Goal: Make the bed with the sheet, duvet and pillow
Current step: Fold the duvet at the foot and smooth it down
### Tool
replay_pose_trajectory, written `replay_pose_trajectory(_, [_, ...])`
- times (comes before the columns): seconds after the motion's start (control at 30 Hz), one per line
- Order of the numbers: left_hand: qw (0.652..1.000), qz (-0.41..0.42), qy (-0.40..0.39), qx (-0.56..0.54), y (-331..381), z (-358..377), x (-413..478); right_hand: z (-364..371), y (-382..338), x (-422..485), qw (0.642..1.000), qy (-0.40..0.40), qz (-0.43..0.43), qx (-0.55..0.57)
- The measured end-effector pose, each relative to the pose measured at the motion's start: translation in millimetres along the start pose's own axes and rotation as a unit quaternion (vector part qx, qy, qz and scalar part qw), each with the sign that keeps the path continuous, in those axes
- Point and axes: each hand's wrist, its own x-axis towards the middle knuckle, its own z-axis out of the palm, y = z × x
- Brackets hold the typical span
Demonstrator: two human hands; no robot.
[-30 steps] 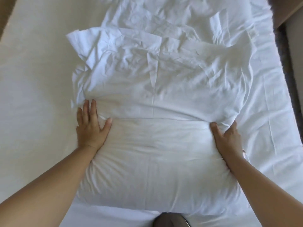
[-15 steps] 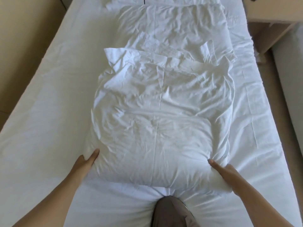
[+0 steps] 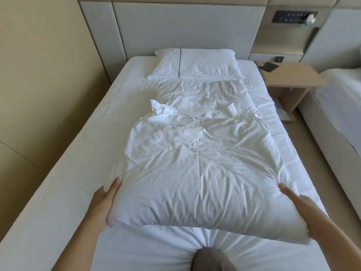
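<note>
Both hands press the near pillow from either side in the head view. The left hand lies flat against its left side and the right hand flat against its right, with thumbs straight on top and the lower fingers hidden beneath.

That pillow lies lengthwise on the sheet, its case slack and crumpled at the far end. It looks light, soft and saggy, so it would probably droop if lifted by one end. The two filled sides seem the best hold.

Beyond the pillow lies what seems to be the folded duvet, then a second pillow against the headboard. Left of the pillow, sheet runs to the wall. To its right come a narrow strip of sheet, a floor gap, a bedside table and another bed.
</note>
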Motion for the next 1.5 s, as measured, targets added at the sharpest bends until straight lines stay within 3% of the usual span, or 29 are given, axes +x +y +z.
replay_pose_trajectory(0.23, [0.994,0.097,-0.041,0.000,-24.8,-81.9,-129.8,-13.7,35.6,-139.5,0.991,0.066,-0.111,-0.016])
replay_pose_trajectory(0.33, [0.991,0.124,-0.040,0.018,-52.4,-106.3,-169.7,-8.9,71.7,-182.0,0.990,0.057,-0.129,-0.014])
replay_pose_trajectory(0.53, [0.993,0.114,-0.033,0.024,-107.6,-144.3,-252.2,2.7,156.0,-256.9,0.998,0.039,-0.044,-0.014])
replay_pose_trajectory(0.9, [0.990,0.108,-0.054,0.071,-111.7,-224.0,-361.4,-27.6,172.5,-400.1,0.999,0.005,-0.003,-0.036])
replay_pose_trajectory(1.03, [0.989,0.109,-0.034,0.098,-102.4,-239.0,-371.8,-30.6,163.5,-418.5,0.998,-0.029,0.030,-0.043])
replay_pose_trajectory(1.17, [0.994,0.085,-0.042,0.046,-93.9,-227.1,-374.0,-28.7,166.0,-409.2,0.997,0.019,0.048,-0.057])
replay_pose_trajectory(1.27, [0.997,0.068,-0.013,0.045,-87.4,-214.9,-356.6,-35.0,160.5,-385.2,0.998,0.052,0.001,-0.037])
replay_pose_trajectory(1.5, [0.985,0.153,-0.026,0.081,-39.4,-183.9,-314.9,-37.1,110.4,-344.8,0.993,0.040,-0.106,0.042])
